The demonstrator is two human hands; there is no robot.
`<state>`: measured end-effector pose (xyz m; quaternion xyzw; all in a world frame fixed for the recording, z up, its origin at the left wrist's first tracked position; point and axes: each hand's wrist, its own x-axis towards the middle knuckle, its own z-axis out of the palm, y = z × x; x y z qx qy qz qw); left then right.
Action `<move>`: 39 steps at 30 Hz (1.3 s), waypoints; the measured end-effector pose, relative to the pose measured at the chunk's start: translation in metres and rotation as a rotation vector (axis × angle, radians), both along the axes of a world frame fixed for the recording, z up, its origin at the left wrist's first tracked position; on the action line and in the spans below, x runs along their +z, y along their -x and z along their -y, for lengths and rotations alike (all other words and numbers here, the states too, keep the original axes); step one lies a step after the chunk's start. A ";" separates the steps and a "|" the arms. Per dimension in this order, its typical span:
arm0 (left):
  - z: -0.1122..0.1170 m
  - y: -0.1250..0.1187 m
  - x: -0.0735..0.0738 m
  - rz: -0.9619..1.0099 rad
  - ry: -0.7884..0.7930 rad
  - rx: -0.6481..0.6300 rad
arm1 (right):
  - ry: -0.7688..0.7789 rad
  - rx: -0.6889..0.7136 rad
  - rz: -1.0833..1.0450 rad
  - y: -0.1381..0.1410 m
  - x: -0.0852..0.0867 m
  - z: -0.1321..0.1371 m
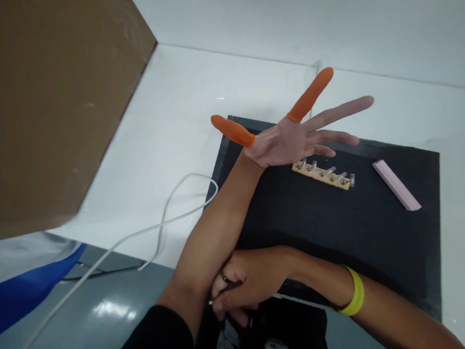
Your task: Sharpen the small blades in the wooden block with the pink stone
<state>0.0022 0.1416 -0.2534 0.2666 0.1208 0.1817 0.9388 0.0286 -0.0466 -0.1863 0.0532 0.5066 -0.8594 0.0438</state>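
My left hand (282, 142) is stretched out over the black mat (303, 222), palm showing and fingers spread, holding nothing. Orange finger cots (311, 94) cover its thumb and index finger. Just below its little finger lies a tan wooden strip (323, 176) carrying several small clear pieces and metal bits. My right hand (254, 279), with a dark ring and a yellow wristband (354, 291), is curled closed beside my left forearm at the mat's near edge. A tiny pale tip shows at its fingers; what it is I cannot make out.
A pale pink bar (397, 186) lies on the right of the mat. A white cable (159, 224) loops over the white table (131, 151) and hangs off its left edge. A large brown panel (45, 105) stands at upper left, above blue cloth (30, 298).
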 end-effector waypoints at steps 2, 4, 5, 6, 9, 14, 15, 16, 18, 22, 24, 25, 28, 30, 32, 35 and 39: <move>0.001 -0.001 0.003 0.000 -0.017 0.019 | -0.006 0.009 0.007 0.000 0.000 0.000; 0.003 -0.003 0.009 0.008 -0.037 0.040 | -0.011 0.013 0.013 0.000 0.000 -0.001; 0.004 -0.004 0.012 0.010 -0.047 0.049 | -0.014 0.010 0.012 0.000 0.000 0.000; 0.004 -0.005 0.014 0.010 -0.055 0.057 | -0.017 0.007 0.005 0.000 -0.001 0.000; 0.008 -0.006 0.017 0.016 -0.071 0.081 | -0.019 -0.003 -0.026 0.000 -0.004 0.002; 0.014 -0.006 0.011 0.039 -0.061 0.174 | -0.013 -0.029 -0.036 0.000 -0.005 0.004; 0.014 -0.006 0.011 0.038 -0.056 0.196 | -0.011 -0.025 -0.035 -0.001 -0.005 0.003; 0.015 -0.007 0.011 0.036 -0.053 0.216 | -0.011 -0.017 -0.032 -0.001 -0.004 0.003; 0.015 -0.008 0.013 0.033 -0.053 0.251 | -0.016 -0.009 -0.027 0.000 -0.003 0.002; 0.014 -0.012 0.022 0.016 -0.064 0.291 | -0.024 -0.004 -0.024 0.000 -0.003 0.002; 0.014 -0.013 0.025 0.006 -0.065 0.286 | -0.026 -0.004 -0.027 0.001 -0.003 0.002; 0.014 -0.013 0.025 0.003 -0.064 0.277 | -0.027 -0.006 -0.026 0.001 -0.003 0.001; 0.013 -0.012 0.025 0.004 -0.063 0.256 | -0.033 -0.010 -0.017 0.000 -0.002 0.001; 0.012 -0.010 0.023 0.007 -0.062 0.251 | -0.031 -0.010 -0.015 0.000 -0.001 0.001; 0.011 -0.010 0.021 0.013 -0.061 0.249 | -0.026 -0.009 -0.011 0.000 -0.001 0.001; 0.009 -0.010 0.020 0.047 -0.063 0.228 | -0.016 -0.008 -0.006 0.000 -0.001 0.001; 0.008 -0.010 0.019 0.086 -0.053 0.205 | -0.025 -0.012 0.010 0.002 -0.001 0.001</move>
